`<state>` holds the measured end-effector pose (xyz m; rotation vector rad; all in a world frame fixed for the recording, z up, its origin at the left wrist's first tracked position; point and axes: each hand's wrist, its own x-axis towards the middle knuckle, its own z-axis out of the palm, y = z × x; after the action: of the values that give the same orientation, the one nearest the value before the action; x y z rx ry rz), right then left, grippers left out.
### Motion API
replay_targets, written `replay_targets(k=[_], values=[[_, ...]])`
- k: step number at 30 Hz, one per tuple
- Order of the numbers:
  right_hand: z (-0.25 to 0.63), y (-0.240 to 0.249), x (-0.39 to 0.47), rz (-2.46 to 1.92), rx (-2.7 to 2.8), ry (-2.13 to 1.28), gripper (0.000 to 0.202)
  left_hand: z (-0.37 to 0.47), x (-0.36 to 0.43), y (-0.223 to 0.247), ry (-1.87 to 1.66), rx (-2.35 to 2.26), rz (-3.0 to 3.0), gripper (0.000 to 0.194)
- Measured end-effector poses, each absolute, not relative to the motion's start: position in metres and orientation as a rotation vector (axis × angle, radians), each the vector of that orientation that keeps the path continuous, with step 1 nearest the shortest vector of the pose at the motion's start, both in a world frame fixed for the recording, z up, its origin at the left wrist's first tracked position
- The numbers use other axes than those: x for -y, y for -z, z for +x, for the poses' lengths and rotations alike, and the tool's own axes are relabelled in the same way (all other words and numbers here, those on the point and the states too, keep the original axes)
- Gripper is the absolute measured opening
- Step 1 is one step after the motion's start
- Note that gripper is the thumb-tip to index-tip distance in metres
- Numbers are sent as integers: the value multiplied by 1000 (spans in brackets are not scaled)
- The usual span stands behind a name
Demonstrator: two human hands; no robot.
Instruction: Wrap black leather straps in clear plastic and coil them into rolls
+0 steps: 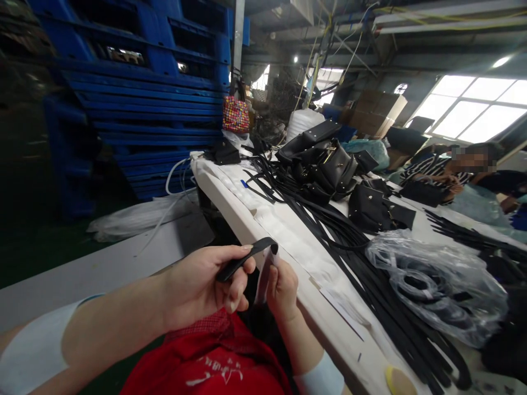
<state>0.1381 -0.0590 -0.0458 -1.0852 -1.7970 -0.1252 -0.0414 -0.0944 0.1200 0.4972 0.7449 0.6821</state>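
Note:
A black strap [261, 245] curves between my two hands, just in front of the table's near edge. My left hand [214, 277] pinches one stretch of it between thumb and fingers. Close beside it, my right hand [282, 288] is closed around a pale, thin piece of cloth or wrapping [263, 280] that meets the strap's bent end. Whether the right fingers also press on the strap itself is hidden. Below both hands is a red apron [214, 356] with white lettering.
Long black straps [329, 247] lie along the white table [222, 192], with black handbags [333, 170] heaped behind. A clear plastic bag [436, 285] sits at the right. Blue pallets [152, 93] are stacked at the left. Another person [436, 170] sits across the table.

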Motion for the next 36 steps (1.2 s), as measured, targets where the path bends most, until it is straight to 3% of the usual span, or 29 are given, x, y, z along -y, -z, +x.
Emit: replay_targets(k=[7, 12, 17, 29, 32, 36], values=[[155, 44, 41, -1138, 1721, 242, 41, -35, 100, -121, -621, -740, 492, 54], [157, 39, 42, -935, 1832, 249, 35, -38, 103, -116, -564, -820, 517, 54], [152, 35, 51, -902, 1734, 372, 41, -41, 107, -117, -585, -813, 529, 52], [179, -15, 57, -865, 1694, 574, 43, -38, 110, -108, -472, -718, 619, 43], [185, -12, 57, -862, 1720, 520, 40, -43, 106, -115, -472, -604, 747, 42], [179, -1, 64, -847, 1720, 256, 22, -47, 82, -121, -641, -635, 1201, 42]])
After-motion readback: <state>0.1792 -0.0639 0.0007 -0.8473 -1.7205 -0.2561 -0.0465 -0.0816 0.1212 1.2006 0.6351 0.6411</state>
